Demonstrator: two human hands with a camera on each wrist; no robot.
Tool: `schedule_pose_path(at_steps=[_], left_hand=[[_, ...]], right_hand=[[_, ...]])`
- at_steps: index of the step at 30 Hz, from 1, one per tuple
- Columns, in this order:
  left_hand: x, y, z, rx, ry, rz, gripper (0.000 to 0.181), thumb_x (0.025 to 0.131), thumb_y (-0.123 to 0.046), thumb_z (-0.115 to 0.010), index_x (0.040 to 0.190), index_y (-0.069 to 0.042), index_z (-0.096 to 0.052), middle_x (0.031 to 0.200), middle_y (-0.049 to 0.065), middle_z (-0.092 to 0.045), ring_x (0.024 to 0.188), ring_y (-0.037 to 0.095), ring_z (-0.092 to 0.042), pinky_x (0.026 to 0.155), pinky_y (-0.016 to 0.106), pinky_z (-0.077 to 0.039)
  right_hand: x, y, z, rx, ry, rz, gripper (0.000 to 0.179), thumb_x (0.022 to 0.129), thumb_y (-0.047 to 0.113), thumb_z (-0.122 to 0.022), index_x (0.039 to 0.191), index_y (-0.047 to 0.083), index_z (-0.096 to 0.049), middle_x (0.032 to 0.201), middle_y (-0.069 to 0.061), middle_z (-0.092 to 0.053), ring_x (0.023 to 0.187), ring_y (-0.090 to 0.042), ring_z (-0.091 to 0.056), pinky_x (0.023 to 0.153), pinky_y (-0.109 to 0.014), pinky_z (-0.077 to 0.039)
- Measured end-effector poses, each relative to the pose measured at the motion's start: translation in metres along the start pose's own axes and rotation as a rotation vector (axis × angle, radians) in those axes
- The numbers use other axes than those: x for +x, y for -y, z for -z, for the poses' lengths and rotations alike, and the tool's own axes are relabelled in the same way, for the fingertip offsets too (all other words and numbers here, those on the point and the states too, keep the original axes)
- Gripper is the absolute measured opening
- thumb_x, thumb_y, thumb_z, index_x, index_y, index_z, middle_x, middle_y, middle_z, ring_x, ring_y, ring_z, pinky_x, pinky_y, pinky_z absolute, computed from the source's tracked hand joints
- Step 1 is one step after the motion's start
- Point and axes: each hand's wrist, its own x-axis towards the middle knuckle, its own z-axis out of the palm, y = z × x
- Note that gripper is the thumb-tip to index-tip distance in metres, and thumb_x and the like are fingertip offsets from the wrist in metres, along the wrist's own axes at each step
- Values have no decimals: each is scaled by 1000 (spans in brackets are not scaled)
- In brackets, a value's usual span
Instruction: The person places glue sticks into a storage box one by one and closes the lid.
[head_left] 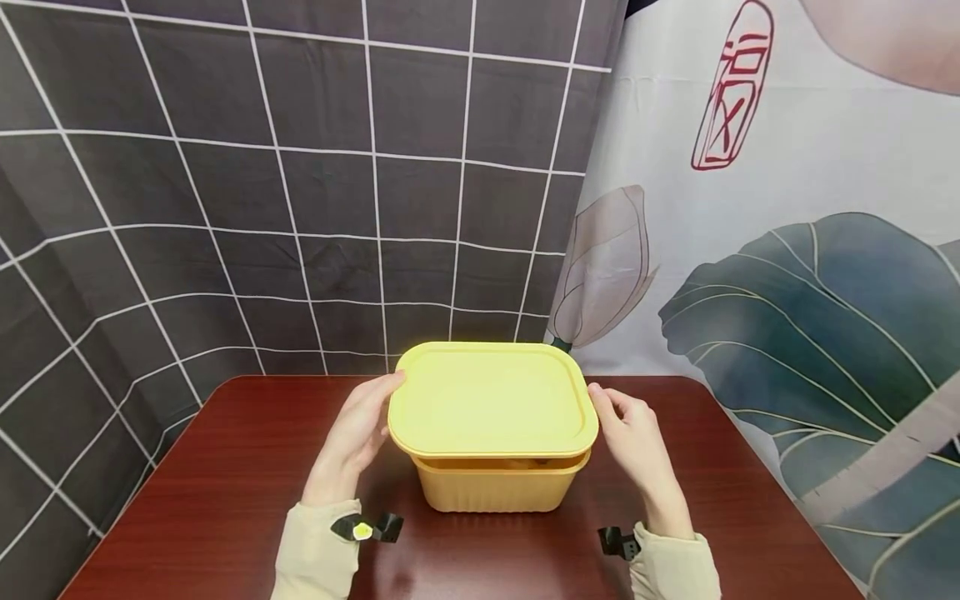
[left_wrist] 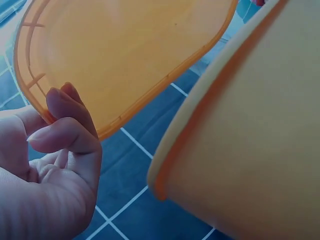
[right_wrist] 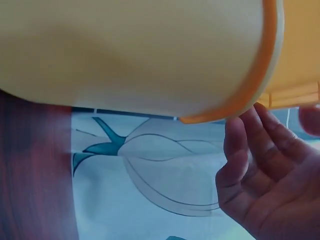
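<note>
A yellow rectangular lid (head_left: 491, 400) with rounded corners is held over a yellow plastic box (head_left: 501, 490) with ribbed sides. Between the lid and the box's front rim a narrow gap shows; the contents are mostly hidden. At the lid's left edge, my left hand (head_left: 352, 429) pinches it, thumb above and fingers beneath. The left wrist view shows the lid's underside (left_wrist: 135, 55) apart from the box wall (left_wrist: 240, 130). My right hand (head_left: 637, 437) pinches the right edge of the lid. In the right wrist view, its fingers (right_wrist: 270, 150) are close by the box's rim.
The box stands on a dark red-brown wooden table (head_left: 255, 483). Behind the table hangs a dark grey cloth (head_left: 315, 192) with white grid lines. A white cloth with leaf and flower prints (head_left: 817, 308) hangs at the right. Both wrists wear black straps.
</note>
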Motion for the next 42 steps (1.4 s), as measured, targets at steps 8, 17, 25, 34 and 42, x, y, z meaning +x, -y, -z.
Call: schedule_pose_path(at_steps=[8, 17, 25, 34, 42], left_hand=[[6, 7, -8, 77, -29, -12, 24, 100, -22, -57, 95, 1, -63, 69, 4, -62, 54, 9, -54, 42, 17, -29], [8, 11, -21, 490, -240, -134, 38, 95, -27, -65, 125, -4, -61, 94, 14, -72, 68, 15, -66, 58, 25, -52], [4, 13, -25, 934, -289, -267, 41, 97, -29, -58, 128, -2, -63, 70, 2, -68, 58, 15, -60, 55, 31, -48], [1, 15, -22, 1137, -317, -238, 39, 97, -35, -55, 122, -8, -68, 75, 4, -67, 64, 21, -58, 55, 35, -44], [1, 15, -20, 1187, -302, -225, 38, 98, -34, -52, 118, -8, -70, 74, 4, -65, 64, 22, -56, 57, 37, -45]], right_hand=[[-2, 3, 0, -32, -16, -23, 40, 96, 45, -58, 94, 7, -73, 79, -4, -67, 71, -20, -58, 60, -27, -48], [1, -2, -14, -209, -98, -13, 37, 98, 39, -56, 89, 7, -72, 69, -4, -61, 63, -20, -53, 54, -31, -44], [2, -6, -21, -291, -140, 8, 34, 98, 34, -56, 88, 6, -72, 69, -6, -63, 66, -24, -55, 58, -35, -43], [2, -8, -26, -294, -138, -2, 31, 98, 31, -57, 89, 5, -74, 74, -7, -67, 69, -27, -58, 62, -39, -46], [2, -7, -27, -289, -104, -34, 32, 98, 29, -55, 87, 5, -73, 68, -6, -63, 65, -26, -55, 57, -35, -44]])
